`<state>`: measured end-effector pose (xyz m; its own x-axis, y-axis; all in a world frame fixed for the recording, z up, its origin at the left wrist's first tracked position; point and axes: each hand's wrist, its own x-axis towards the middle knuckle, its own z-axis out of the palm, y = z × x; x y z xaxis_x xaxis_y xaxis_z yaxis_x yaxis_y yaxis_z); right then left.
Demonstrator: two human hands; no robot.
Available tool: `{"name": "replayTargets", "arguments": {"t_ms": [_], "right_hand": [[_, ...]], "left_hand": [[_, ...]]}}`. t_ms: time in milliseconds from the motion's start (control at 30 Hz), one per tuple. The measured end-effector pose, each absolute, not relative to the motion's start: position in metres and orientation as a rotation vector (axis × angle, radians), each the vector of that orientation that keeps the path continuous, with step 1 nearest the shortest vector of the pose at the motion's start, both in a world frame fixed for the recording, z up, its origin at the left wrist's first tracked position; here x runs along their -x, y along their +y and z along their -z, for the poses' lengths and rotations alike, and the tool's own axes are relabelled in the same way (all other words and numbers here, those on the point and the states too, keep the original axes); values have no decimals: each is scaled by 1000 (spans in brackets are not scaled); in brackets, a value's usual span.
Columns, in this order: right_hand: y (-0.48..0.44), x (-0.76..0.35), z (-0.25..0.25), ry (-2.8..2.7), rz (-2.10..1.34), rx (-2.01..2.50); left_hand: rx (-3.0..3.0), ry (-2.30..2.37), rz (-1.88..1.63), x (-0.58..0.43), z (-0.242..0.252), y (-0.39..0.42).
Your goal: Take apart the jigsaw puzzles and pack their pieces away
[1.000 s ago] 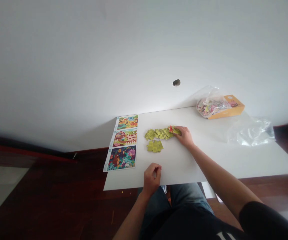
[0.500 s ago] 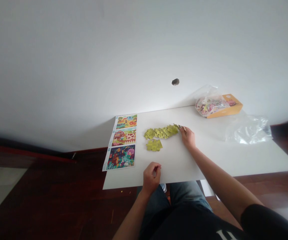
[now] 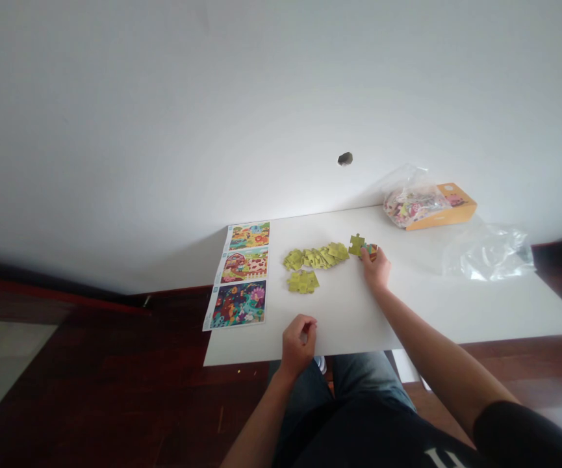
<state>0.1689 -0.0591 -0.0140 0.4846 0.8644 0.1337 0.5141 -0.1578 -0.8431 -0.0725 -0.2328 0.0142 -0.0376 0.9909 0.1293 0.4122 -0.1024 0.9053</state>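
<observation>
My right hand (image 3: pixel 377 268) is closed on a puzzle piece (image 3: pixel 372 249) with coloured print, to the right of the green pieces. A green-backed puzzle piece (image 3: pixel 357 245) touches the fingertips; whether it is held too, I cannot tell. To its left, a long overlapping row of green-backed puzzle pieces (image 3: pixel 319 256) lies on the white table (image 3: pixel 344 312). A smaller cluster of green pieces (image 3: pixel 303 281) sits just in front of that row. My left hand (image 3: pixel 299 341) hovers or rests by the table's front edge, fingers curled, with nothing showing in them.
A sheet with three cartoon pictures (image 3: pixel 240 276) lies along the table's left end. At the back right are a clear bag of puzzle pieces (image 3: pixel 412 207) and an orange box (image 3: pixel 449 213). A crumpled clear plastic bag (image 3: pixel 495 257) lies farther right. Behind stands a wall (image 3: pixel 281 117) with a hole.
My right hand has drawn slightly right, away from the row. The green-backed piece and a printed face now show at its fingertips. My left hand has hardly moved.
</observation>
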Motion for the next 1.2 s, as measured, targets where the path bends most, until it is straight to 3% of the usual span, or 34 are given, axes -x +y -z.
{"name": "replayTargets", "arguments": {"t_ms": [200, 467, 800, 1200], "right_hand": [[-62, -171, 14, -1179, -435, 1779], [-65, -160, 11, -1663, -425, 1501], [-61, -158, 17, -1975, -290, 1610], [-60, -162, 22, -1944, -228, 1501]], "left_hand": [[-1645, 1505, -1098, 73, -13, -233], [-1751, 1510, -1070, 73, -9, -233], [-1814, 1498, -1080, 73, -3, -233], [-1849, 1508, -1076, 72, -3, -233]]}}
